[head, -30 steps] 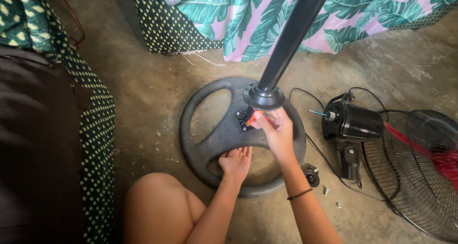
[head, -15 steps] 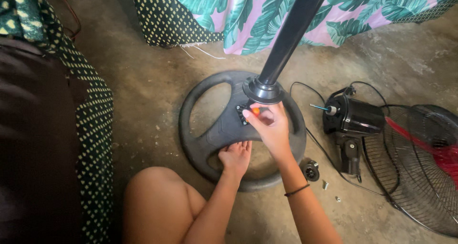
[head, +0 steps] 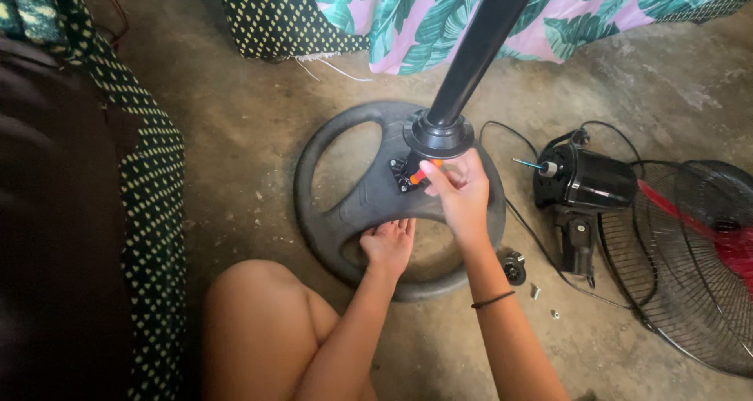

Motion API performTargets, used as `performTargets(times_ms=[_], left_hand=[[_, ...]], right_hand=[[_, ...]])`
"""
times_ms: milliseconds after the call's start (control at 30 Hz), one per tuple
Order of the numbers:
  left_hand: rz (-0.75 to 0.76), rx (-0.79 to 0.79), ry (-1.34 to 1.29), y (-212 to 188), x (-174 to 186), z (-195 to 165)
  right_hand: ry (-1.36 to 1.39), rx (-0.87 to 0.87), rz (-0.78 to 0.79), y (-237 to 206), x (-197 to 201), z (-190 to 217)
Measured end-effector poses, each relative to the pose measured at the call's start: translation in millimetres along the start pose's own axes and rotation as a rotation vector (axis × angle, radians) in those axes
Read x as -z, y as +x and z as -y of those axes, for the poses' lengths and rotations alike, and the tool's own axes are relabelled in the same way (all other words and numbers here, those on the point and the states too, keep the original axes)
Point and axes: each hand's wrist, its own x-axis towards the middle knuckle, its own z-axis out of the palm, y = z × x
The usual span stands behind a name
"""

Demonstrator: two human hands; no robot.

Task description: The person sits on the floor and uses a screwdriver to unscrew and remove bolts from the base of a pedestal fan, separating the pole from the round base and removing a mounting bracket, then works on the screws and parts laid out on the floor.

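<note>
A round black fan base (head: pixel 345 205) with open cut-outs lies flat on the concrete floor. A black pole (head: pixel 478 48) rises from a collar at its middle. My right hand (head: pixel 459 189) is closed around a small orange-handled screwdriver (head: pixel 420 175), its tip at the bracket under the collar. My left hand (head: pixel 387 244) presses flat, fingers spread, on the near spoke of the base. My bare knee (head: pixel 259 322) is at the bottom, just before the base.
A black fan motor (head: pixel 584 183) with its cable lies right of the base, next to a wire fan guard (head: pixel 698 260) with a red blade. A black knob (head: pixel 514 267) and small screws (head: pixel 536 291) lie nearby. Patterned fabric hangs behind and left.
The view has shifted slightly. My right hand stays at the collar with the screwdriver, turned a little. My left hand stays on the base.
</note>
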Motion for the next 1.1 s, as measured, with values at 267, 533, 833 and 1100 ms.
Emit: performTargets(times_ms=[267, 533, 833, 1100], left_hand=[[-0.075, -0.013, 0.022, -0.9, -1.9, 0.5], [-0.074, 0.004, 0.026, 3.4, 4.0, -2.2], [-0.112, -0.002, 0.014, 3.5, 1.7, -1.3], [-0.096, -0.008, 0.035, 2.9, 2.1, -1.9]], right_hand=[[-0.065, 0.266, 0.081, -1.0, 7.0, -13.3], [0.005, 0.111, 0.047, -1.6, -2.6, -7.4], [0.082, 0.040, 0.061, 1.1, -4.2, -8.3], [0.062, 0.029, 0.012, 0.6, 1.7, -11.2]])
